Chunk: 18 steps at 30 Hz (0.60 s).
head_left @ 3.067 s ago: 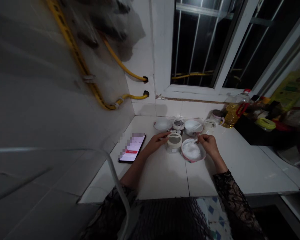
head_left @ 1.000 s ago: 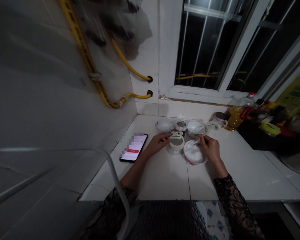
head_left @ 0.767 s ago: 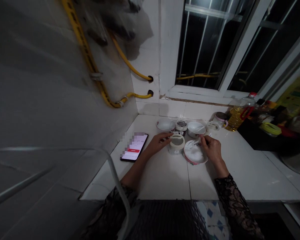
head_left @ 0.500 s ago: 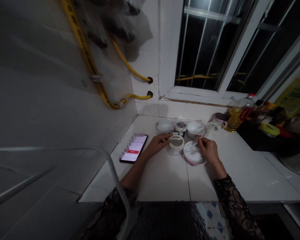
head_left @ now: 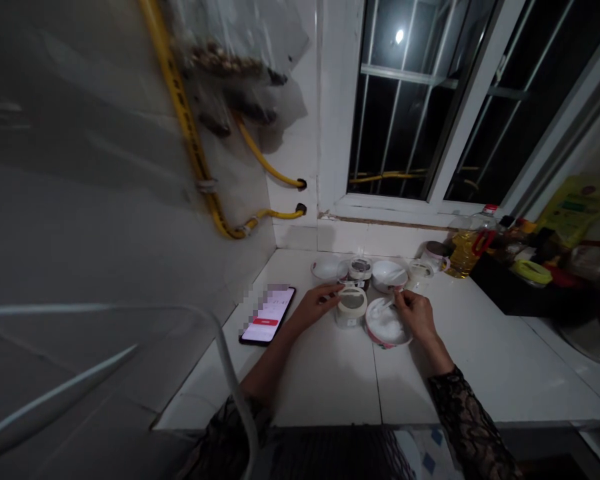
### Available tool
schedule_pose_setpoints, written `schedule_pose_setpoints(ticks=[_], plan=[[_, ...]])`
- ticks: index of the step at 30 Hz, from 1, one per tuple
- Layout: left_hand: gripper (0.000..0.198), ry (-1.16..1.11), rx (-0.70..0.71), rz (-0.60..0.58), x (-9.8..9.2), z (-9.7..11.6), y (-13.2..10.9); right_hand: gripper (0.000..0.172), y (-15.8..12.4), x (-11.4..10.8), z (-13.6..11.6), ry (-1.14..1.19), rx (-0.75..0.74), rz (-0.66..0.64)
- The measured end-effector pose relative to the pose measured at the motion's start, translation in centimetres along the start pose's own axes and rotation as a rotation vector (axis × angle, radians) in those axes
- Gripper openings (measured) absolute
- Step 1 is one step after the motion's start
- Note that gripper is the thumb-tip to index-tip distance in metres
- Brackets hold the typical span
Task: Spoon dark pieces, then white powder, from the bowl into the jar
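Observation:
My left hand [head_left: 323, 303] has its fingers and thumb at the upper left rim of a small clear jar [head_left: 351, 319] with a pale lid. My right hand [head_left: 417, 312] pinches the handle of a white spoon [head_left: 389, 303], whose lower end rests in white powder inside a bowl [head_left: 387, 345] with a pink-patterned outside. This bowl stands just right of the jar. Behind them are a second jar [head_left: 361, 267] with dark contents, a white bowl [head_left: 325, 269] on the left, and another white bowl [head_left: 389, 275] with a white spoon in it.
A lit phone [head_left: 269, 317] lies on the tiled counter [head_left: 330, 383] to the left. Further right stand another clear jar [head_left: 421, 272], a cup [head_left: 435, 255], an oil bottle [head_left: 467, 250] and a black box [head_left: 500, 287] of condiments. A pale curved rod [head_left: 225, 347] crosses the left foreground.
The camera has tilted up slightly, so the whole scene sits lower in view. Both hands keep nearly the same places at the jar and the powder bowl.

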<state>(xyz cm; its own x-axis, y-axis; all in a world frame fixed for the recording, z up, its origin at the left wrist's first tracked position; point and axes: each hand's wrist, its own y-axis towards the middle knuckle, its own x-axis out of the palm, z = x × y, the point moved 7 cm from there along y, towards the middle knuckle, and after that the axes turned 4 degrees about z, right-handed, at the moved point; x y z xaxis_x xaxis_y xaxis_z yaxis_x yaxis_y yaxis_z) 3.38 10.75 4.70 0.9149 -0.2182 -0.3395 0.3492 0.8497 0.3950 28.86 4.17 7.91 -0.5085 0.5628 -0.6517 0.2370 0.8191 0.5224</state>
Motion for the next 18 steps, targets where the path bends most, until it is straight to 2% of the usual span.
schedule_pose_setpoints(ticks=[5, 18], plan=[[0.043, -0.011, -0.001, 0.006, 0.00, -0.25, 0.04, 0.056, 0.05, 0.18, -0.01, 0.015, -0.021, 0.000], [0.044, -0.028, 0.009, 0.011, 0.15, -0.54, 0.06, 0.050, 0.40, -0.21, 0.90, 0.178, 0.130, 0.011]])
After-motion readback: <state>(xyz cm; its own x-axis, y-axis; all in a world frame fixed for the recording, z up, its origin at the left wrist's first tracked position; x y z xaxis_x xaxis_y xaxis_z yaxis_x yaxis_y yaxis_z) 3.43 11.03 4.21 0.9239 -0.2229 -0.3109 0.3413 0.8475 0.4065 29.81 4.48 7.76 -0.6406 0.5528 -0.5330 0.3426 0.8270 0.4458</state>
